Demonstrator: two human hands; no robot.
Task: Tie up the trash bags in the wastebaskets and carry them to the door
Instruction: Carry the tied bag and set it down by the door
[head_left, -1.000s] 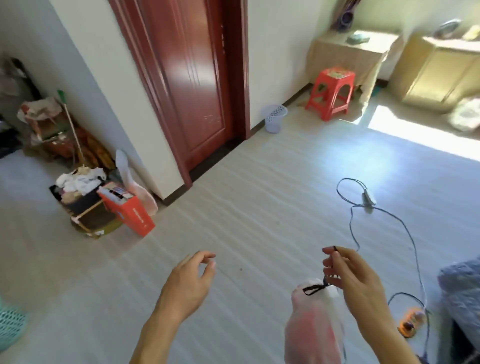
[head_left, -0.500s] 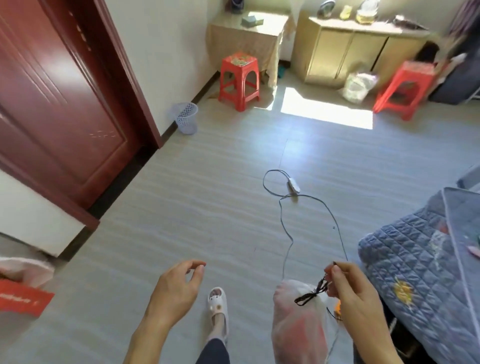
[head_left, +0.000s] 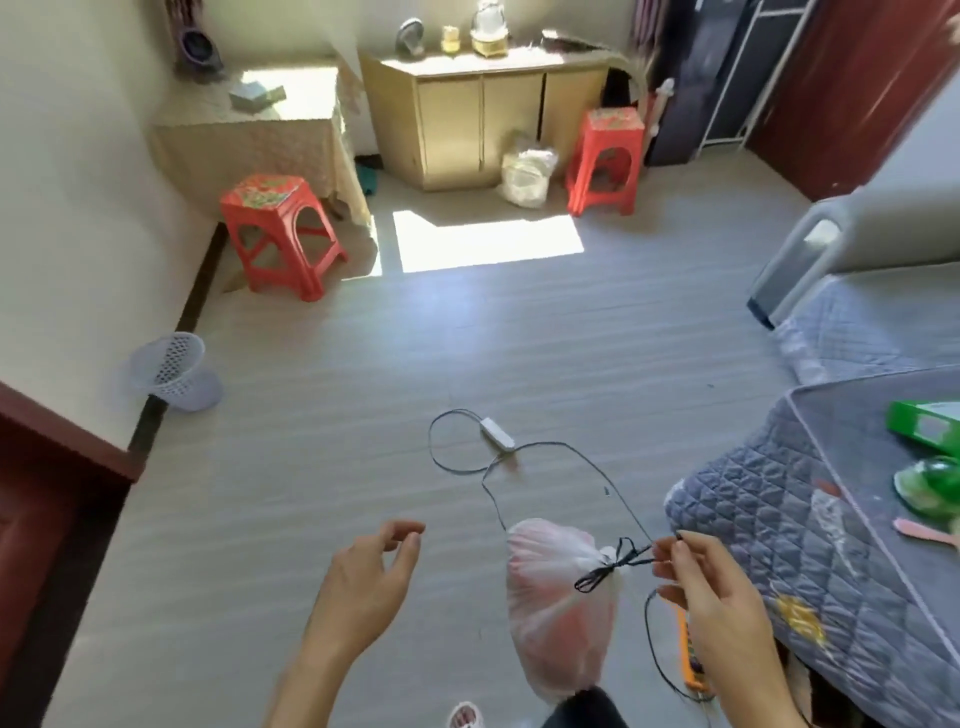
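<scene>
A tied white trash bag (head_left: 558, 608) with red contents hangs in front of me, its neck closed by a black drawstring bow (head_left: 613, 564). My right hand (head_left: 701, 587) pinches the drawstring end, carrying the bag. My left hand (head_left: 363, 577) hovers to the bag's left, fingers loosely curled, holding nothing. A lavender mesh wastebasket (head_left: 174, 371) stands by the left wall, with no bag visible in it. A dark red door (head_left: 47, 499) shows at the left edge. Another white bag (head_left: 527, 174) sits by the cabinet at the far wall.
A black cable with a white switch (head_left: 496, 441) loops across the grey floor ahead. Two red stools (head_left: 278, 234) (head_left: 605, 158) stand near the far wall. A bed with a grey quilt (head_left: 810, 535) fills the right side. A wooden cabinet (head_left: 483, 119) lines the back.
The view has swung right, away from the red door, toward the room's far wall. The bag stays hanging from my right hand; my left hand remains empty.
</scene>
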